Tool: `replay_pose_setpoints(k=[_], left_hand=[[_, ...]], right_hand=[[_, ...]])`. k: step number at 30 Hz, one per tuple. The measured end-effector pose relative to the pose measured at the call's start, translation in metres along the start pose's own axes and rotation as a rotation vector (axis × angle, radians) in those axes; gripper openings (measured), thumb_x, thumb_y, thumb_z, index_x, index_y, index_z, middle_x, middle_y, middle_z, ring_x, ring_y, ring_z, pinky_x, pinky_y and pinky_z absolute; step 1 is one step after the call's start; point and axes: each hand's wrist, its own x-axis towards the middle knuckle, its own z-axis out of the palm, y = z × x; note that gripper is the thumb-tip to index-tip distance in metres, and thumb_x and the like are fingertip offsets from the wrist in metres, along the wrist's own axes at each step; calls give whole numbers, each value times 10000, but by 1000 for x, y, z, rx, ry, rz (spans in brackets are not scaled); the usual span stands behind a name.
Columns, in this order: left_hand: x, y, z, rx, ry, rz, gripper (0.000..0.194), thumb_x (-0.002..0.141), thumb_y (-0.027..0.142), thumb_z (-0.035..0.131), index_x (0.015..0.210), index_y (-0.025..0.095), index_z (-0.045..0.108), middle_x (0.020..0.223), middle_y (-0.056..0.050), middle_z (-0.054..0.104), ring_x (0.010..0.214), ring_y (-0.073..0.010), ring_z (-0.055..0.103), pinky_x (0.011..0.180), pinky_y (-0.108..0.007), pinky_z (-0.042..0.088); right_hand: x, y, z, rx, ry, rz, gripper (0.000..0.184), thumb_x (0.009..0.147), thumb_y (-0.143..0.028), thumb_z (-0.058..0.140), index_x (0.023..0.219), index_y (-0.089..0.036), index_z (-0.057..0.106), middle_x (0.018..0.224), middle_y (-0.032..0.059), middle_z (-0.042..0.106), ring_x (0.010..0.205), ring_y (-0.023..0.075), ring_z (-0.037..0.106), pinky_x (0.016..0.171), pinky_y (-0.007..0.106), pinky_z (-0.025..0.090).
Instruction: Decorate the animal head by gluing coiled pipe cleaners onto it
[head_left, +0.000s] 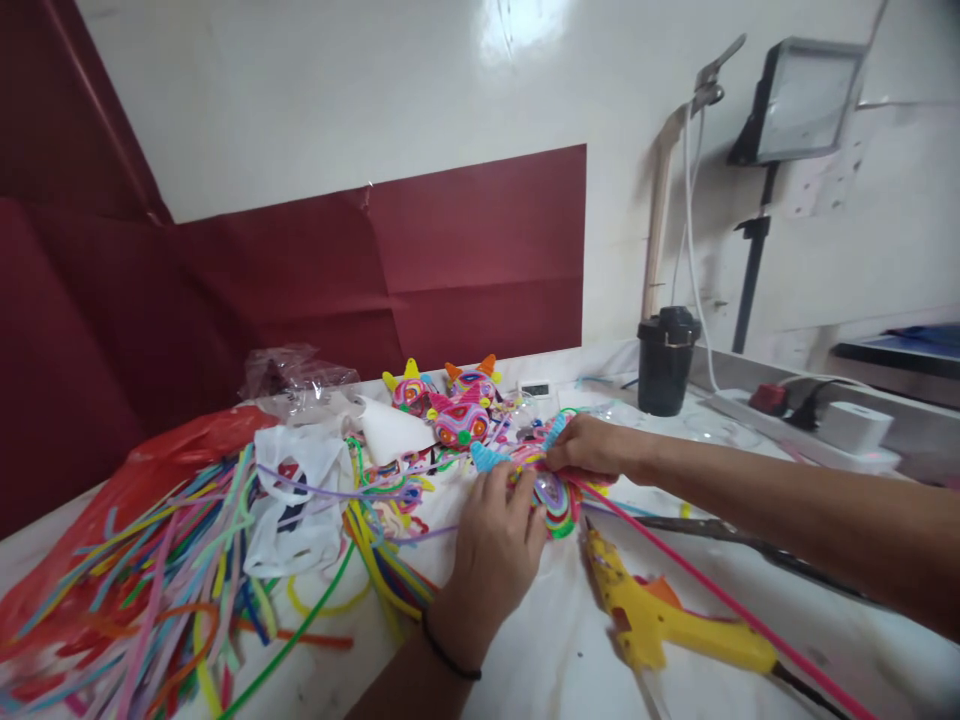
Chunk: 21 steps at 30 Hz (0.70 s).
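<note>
A colourful pipe-cleaner animal head [556, 503] with light blue ears lies on the table between my hands. From the left side, my left hand [499, 530] grips it, fingers bent over its edge beside one blue ear [489, 458]. My right hand [589, 447] is closed at its upper right, by the other ear, fingertips partly hidden. Out from under the right hand runs a long pink pipe cleaner [712, 575] toward the lower right. A yellow glue gun [667, 615] lies on its side below my right forearm.
Finished animal heads [459, 420] sit behind my hands. At left, loose pipe cleaners [187, 560] spread over a red plastic bag [169, 465] and beside a white bag [300, 510]. A black lidded cup [667, 365] and a power strip [787, 430] stand at the back right.
</note>
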Motion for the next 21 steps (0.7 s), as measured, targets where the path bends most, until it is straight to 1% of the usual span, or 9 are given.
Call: replay_pose_setpoints(k=[2,4,7,11,16,21], left_hand=[[0,1,0,13,1,-6,328,911,208,516,1232,157,561,1248,-147,569,1058,-275,581,866,-431,545],[0,1,0,21,4,14,329,915,204,510,1235,142,558,1273,-146,578,1062,-273,586,881,-427,539],[0,1,1,28,20,65,322,919,197,503,1226,120,568,1218,-137,632,1015,-265,601,870,-421,538],[1,3,0,30,8,72,314,913,205,510,1205,116,581,1176,-125,655,963,-263,605,838,-412,542],[3,5,-4,37,-5,91,311,920,207,508,1210,116,575,1169,-126,647,978,-256,594,837,-397,537],[2,8,-4,65,-37,39,357,898,270,563,1238,160,567,1195,-119,623,959,-261,582,809,-424,531]], right_hand=[[3,1,1,-3,-3,1,362,969,-366,580,684,-144,549,523,-99,449,371,38,359,369,168,318],[5,2,1,-2,0,-2,351,968,-370,581,702,-142,557,537,-96,458,377,37,361,369,166,318],[8,5,2,3,5,-8,360,969,-380,577,699,-143,556,533,-96,456,375,37,359,367,167,315],[9,6,2,10,-7,-2,370,975,-391,566,699,-144,555,528,-97,453,371,38,359,368,169,322],[7,4,2,8,-7,10,301,973,-385,571,809,-135,596,625,-65,536,435,49,451,412,175,397],[4,0,2,-4,-6,16,314,977,-376,565,776,-136,583,593,-78,500,408,41,402,384,166,353]])
